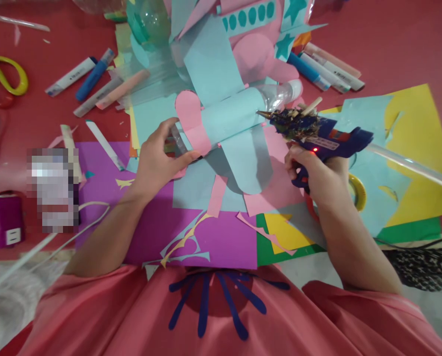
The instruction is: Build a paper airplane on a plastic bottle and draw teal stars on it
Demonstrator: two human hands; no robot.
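My left hand [157,163] pinches the base end of the paper-wrapped bottle [231,116], thumb on the near side and fingers on the far, while my right hand [317,170] is wrapped around the handle of the glue gun [326,136]. The bottle lies sideways in the middle of the table, its cap to the right; the gun's nozzle points at the paper near that end, and I cannot tell whether it touches. I judge the bottle light and springy, slick where the plastic is bare and easily dented, so the firm base is the place to hold. The near wing [248,160] and far wing [213,62] look floppy and would crease if I gripped them. The metal tip is probably hot, so fingers belong well apart from it. Beneath lie loose coloured sheets, a purple sheet [224,242] nearest me, with paper scraps [185,244] on it, over a red tabletop [395,44]. Markers [70,76] crowd the far left, and yellow-handled scissors [21,81] lie beyond.
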